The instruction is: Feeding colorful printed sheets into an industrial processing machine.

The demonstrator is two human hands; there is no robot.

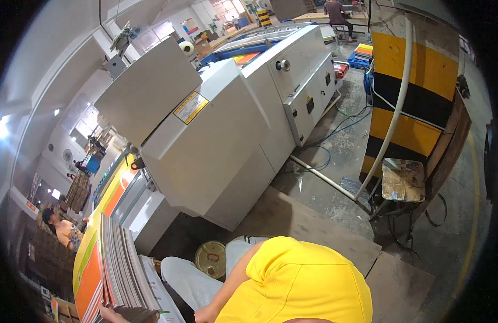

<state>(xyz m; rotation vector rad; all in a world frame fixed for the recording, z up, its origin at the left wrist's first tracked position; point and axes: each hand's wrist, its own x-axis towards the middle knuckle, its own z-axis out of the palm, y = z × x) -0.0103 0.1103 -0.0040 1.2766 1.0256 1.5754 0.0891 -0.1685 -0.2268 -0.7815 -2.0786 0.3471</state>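
A thick stack of cardboard sheets (pixel 122 264) stands on edge at the lower left, with a printed face in yellow, green and orange. At its bottom edge my left hand (pixel 113 314) is partly in view, its fingers against the sheets and seemingly closed on them; the lower frame edge cuts off the rest. My right arm in a yellow sleeve reaches down to my right hand (pixel 205 314), beside my grey trouser leg (pixel 190 280). The fingers of that hand are hidden. A white printed sheet or bag (pixel 162 293) lies between the stack and my leg.
A large light-grey machine (pixel 216 140) fills the middle ahead. Near my legs sits a round metal can (pixel 211 258). On the right are a yellow-and-black striped pillar (pixel 389 59), a pipe (pixel 402 97) and a worn stool (pixel 403 180). Another person (pixel 66 229) is at far left.
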